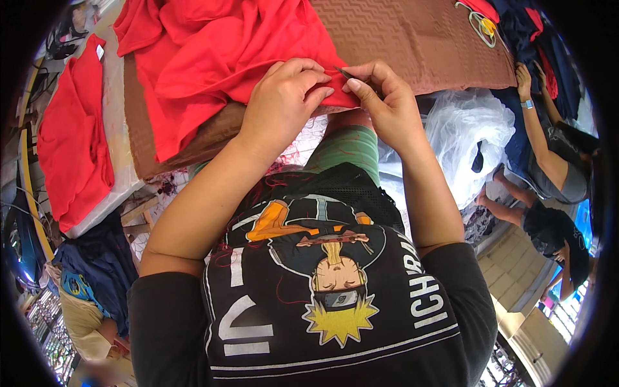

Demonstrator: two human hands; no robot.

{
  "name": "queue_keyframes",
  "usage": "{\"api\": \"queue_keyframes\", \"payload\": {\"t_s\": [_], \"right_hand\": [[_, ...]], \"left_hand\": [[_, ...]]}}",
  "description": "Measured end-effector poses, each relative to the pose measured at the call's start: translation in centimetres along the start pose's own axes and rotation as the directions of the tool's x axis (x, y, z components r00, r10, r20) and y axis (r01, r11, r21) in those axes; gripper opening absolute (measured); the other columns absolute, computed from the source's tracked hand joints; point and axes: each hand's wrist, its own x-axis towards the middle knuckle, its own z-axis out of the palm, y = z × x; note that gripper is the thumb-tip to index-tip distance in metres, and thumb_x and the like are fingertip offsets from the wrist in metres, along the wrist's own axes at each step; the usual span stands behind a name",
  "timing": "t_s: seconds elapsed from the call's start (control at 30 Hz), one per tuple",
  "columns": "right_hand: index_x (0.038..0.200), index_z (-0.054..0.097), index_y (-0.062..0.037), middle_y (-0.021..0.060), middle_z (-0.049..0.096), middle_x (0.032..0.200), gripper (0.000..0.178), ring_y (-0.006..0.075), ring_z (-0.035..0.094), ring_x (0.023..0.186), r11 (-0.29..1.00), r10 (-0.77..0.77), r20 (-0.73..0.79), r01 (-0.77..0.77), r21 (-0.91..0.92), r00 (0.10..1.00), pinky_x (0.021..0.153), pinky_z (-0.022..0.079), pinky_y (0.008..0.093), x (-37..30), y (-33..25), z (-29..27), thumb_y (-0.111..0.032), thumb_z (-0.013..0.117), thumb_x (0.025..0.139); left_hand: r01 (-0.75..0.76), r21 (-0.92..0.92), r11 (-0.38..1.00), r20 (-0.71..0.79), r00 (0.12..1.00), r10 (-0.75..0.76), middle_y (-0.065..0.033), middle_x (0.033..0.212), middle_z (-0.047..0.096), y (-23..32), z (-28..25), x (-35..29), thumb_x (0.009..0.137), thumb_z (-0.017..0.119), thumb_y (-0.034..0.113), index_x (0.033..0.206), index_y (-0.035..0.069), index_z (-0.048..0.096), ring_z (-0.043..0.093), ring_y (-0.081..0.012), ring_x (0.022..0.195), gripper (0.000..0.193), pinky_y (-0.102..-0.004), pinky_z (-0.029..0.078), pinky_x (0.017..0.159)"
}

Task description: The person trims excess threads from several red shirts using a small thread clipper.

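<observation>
A red cloth garment (213, 71) lies in loose folds over the table edge in front of me. My left hand (284, 97) is closed on its right-hand corner, thumb and fingers pinching the fabric. Just to the right, my right hand (390, 103) pinches a small dark pointed tool (344, 73) between thumb and forefinger. The tool's tip points left, over the edge of the red cloth between my two hands. My fingers cover the rest of it, so its exact kind does not show.
Patterned brown cloth (412, 39) covers the table. Another red garment (77, 135) lies at the left. A coiled pale cord (482, 29) rests at the far right corner. Clear plastic sheeting (464, 129) bunches below the table. Other people (554, 161) are at the right, one reaching toward dark clothes.
</observation>
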Motion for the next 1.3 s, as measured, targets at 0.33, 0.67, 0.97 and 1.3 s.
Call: {"api": "queue_keyframes", "payload": {"t_s": [0.33,0.67,0.97,1.3], "right_hand": [[0.102,0.062,0.0012,0.0075,0.068,0.091,0.014,0.0119,0.062,0.085,0.997,0.023,0.014,-0.022,-0.079,1.0,0.077,0.049,0.0263,0.2,0.5,-0.3,-0.006,0.062,0.089],[0.103,0.063,0.0008,0.0079,0.068,0.092,0.016,0.0113,0.061,0.086,0.997,0.017,0.028,-0.015,-0.07,0.999,0.078,0.048,0.026,0.1,-0.3,-0.3,-0.006,0.063,0.089],[0.102,0.063,-0.0003,0.0101,0.069,0.093,0.016,0.0145,0.063,0.088,0.993,-0.015,0.004,0.015,-0.115,1.0,0.081,0.049,0.0283,-0.1,-0.1,0.7,-0.008,0.063,0.089],[0.101,0.064,-0.0016,0.0106,0.069,0.094,0.015,0.0158,0.064,0.088,0.991,-0.026,0.0,0.026,-0.133,1.0,0.08,0.049,0.0287,-0.2,-0.2,0.7,-0.008,0.063,0.088]], "left_hand": [[0.18,-0.317,0.931,0.074,0.983,-0.165,-0.0085,0.088,0.067,-0.8,-1.1,0.9,0.087,0.064,0.011,0.083,0.0,0.068,0.064,-0.0159,0.083,0.012,-0.0291,0.05,0.076],[0.238,-0.365,0.9,0.235,0.959,-0.158,-0.0064,0.093,0.066,-0.4,-4.0,0.8,0.084,0.07,0.013,0.091,0.0,0.066,0.062,-0.0112,0.079,0.016,-0.024,0.049,0.073],[-0.025,0.085,0.996,-0.061,0.998,0.03,-0.0081,0.096,0.067,-0.4,-0.2,-0.4,0.075,0.074,0.011,0.091,0.002,0.07,0.066,-0.0244,0.084,0.019,-0.0328,0.053,0.074],[0.197,-0.098,0.975,0.1,0.977,-0.188,-0.0107,0.088,0.07,-0.9,-1.6,1.1,0.084,0.068,0.016,0.091,0.001,0.069,0.067,-0.0204,0.081,0.017,-0.0304,0.052,0.074]]}}
